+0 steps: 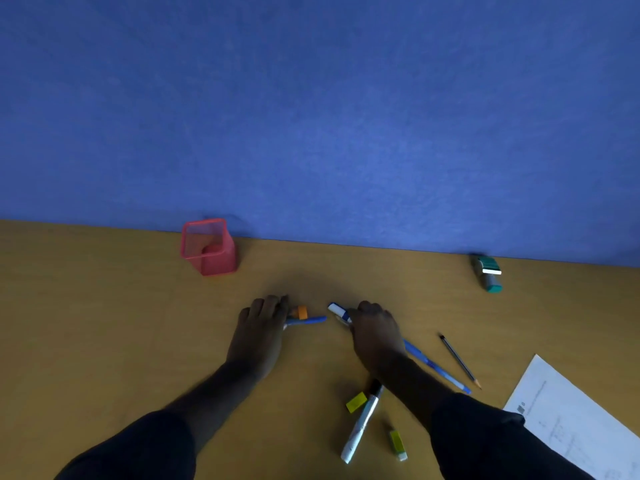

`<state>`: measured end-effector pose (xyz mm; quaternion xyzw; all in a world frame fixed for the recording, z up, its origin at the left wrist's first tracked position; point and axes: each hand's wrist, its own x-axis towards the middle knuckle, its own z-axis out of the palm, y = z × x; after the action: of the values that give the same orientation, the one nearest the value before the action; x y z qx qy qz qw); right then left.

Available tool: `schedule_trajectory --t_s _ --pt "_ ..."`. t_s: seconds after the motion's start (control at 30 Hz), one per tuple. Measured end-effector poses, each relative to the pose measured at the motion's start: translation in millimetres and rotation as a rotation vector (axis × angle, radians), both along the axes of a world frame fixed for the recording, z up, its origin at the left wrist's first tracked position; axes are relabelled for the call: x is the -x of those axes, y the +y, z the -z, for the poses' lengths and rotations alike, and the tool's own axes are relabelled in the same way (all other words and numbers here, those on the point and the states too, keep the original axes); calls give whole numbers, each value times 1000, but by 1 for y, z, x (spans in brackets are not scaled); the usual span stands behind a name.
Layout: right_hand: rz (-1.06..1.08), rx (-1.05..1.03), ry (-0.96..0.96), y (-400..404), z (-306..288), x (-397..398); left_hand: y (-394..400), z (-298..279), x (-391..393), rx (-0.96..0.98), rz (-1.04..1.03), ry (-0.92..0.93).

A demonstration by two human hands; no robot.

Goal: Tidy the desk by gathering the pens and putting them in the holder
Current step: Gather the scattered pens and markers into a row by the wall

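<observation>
Pink mesh holder stands clear; left hand pinches a blue pen, right hand's grip unclear.

The left hand hides most of a blue pen; the right hand covers another pen's upper barrel; the printed sheet runs off the right edge, its print unreadable.

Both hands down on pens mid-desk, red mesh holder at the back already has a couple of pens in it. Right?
Not quite. The head view shows the red mesh holder empty: no pens stand in it. The rest holds: left hand and right hand are both down on pens mid-desk, and the holder sits at the back.
</observation>
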<state>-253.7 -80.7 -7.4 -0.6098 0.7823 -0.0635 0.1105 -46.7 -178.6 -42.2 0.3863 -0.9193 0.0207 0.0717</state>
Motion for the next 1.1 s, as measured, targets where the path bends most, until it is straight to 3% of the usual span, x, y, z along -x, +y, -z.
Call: schedule_trajectory --t_s 0.23,0.6,0.83,1.1 --pt "-30 23 227 -57 -7 27 -70 -9 19 -23 136 21" --pt "-28 164 92 -117 1 34 -112 -1 48 247 5 -54" --pt "36 150 85 -127 6 43 -120 -9 55 195 42 9" --pt "8 62 -5 -124 -2 48 -131 -20 66 82 -68 85"
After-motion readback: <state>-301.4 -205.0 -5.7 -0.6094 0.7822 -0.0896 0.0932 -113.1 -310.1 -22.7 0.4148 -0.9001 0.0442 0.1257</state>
